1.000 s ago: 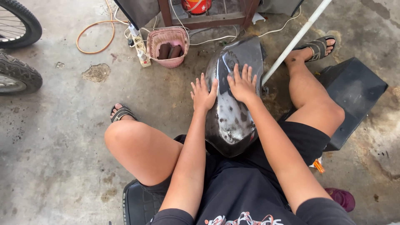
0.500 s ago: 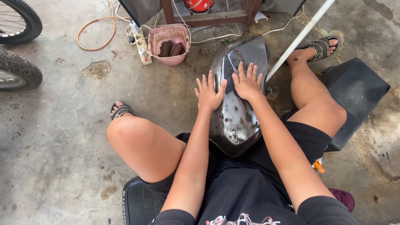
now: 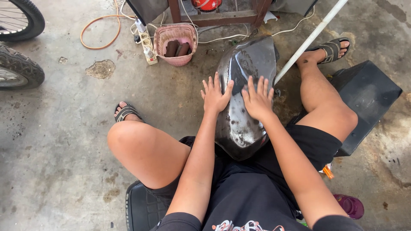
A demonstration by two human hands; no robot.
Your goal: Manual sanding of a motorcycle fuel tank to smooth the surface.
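- One dark, scuffed body panel (image 3: pixel 244 98) lies on the concrete floor (image 3: pixel 55 162) between the seated person's knees.
- Left hand (image 3: pixel 215 96) and right hand (image 3: pixel 257 100) press flat on the panel, fingers spread, gripping nothing.
- The panel's surface looks patchy and dull, so the rubbing seems only partly done.
- Beyond the panel: one pink basket (image 3: pixel 176 42), one white pole (image 3: pixel 310 38); left of it, two tyres (image 3: pixel 19 66).

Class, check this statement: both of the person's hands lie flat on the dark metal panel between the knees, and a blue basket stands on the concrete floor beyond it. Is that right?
One detail is wrong: the basket is pink, not blue, as the head view shows. The rest holds: the left hand and the right hand lie flat on the dark metal panel between the knees, and the basket stands on the concrete floor beyond it.
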